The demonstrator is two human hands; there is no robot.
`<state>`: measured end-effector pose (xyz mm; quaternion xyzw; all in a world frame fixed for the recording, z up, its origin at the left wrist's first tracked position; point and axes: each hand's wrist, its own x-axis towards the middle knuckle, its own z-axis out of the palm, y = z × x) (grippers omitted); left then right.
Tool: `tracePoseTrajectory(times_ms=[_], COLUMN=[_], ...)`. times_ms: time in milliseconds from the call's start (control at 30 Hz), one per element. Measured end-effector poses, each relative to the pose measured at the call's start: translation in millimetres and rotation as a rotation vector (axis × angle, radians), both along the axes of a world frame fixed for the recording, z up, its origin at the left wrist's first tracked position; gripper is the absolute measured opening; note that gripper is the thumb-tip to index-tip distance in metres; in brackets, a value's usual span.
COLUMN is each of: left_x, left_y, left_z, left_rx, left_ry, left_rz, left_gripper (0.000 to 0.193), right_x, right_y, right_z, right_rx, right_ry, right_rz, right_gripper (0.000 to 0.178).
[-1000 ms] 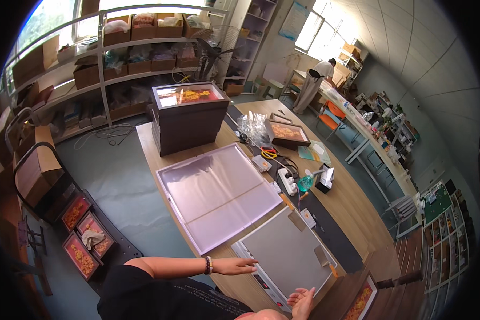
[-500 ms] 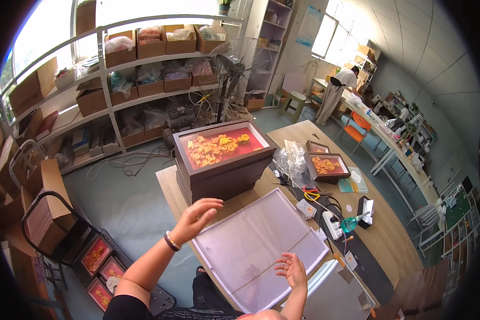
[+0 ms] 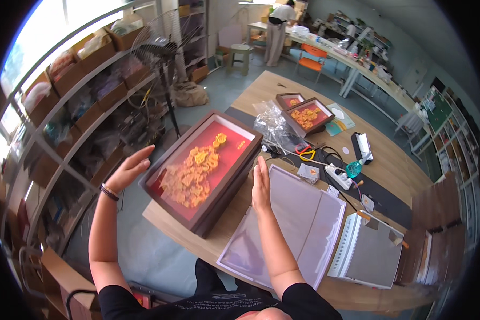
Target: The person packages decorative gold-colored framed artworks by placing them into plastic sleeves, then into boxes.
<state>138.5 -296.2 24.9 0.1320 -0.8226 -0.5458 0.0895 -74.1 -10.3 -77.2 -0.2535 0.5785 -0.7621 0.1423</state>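
Note:
A stack of brown picture frames stands at the table's left end. The top framed picture (image 3: 200,160) has raised gold flowers on a red ground behind glass. My left hand (image 3: 129,169) is held out flat just left of the stack, its fingers stretched and holding nothing. On the other side my right hand (image 3: 261,186) is upright with fingers straight, close to the stack's right edge; whether it touches cannot be told. Below my right forearm lies a pale, shallow tray-like panel (image 3: 309,224) with a whitish rim.
Smaller framed pictures (image 3: 308,114) lie farther back beside crumpled clear plastic (image 3: 274,127). Yellow-handled scissors (image 3: 307,154), a white power strip (image 3: 338,177) and a teal bottle (image 3: 353,169) are to the right. A standing fan (image 3: 162,53) and box-filled shelves are at left. Another person (image 3: 277,32) works far back.
My view has turned left toward the frame stack. Both hands have moved from over the pale panel to the two sides of the stack.

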Motion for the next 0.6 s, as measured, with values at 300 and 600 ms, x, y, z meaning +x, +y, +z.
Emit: tracePoseTrajectory(times_ms=[300, 600], left_x=[-119.0, -126.1], left_y=[-31.0, -29.4], left_z=[-60.8, -63.6], left_rx=[0.47, 0.787], left_ry=[-0.075, -0.037], left_rz=[-0.214, -0.157], left_gripper=[0.052, 0.044], right_x=[-83.9, -111.1], right_y=[-46.8, -54.4], right_z=[-8.3, -33.8], right_rx=[0.258, -0.056], right_ry=[0.233, 0.016], right_rz=[-0.497, -0.335], right_gripper=[0.035, 0.033])
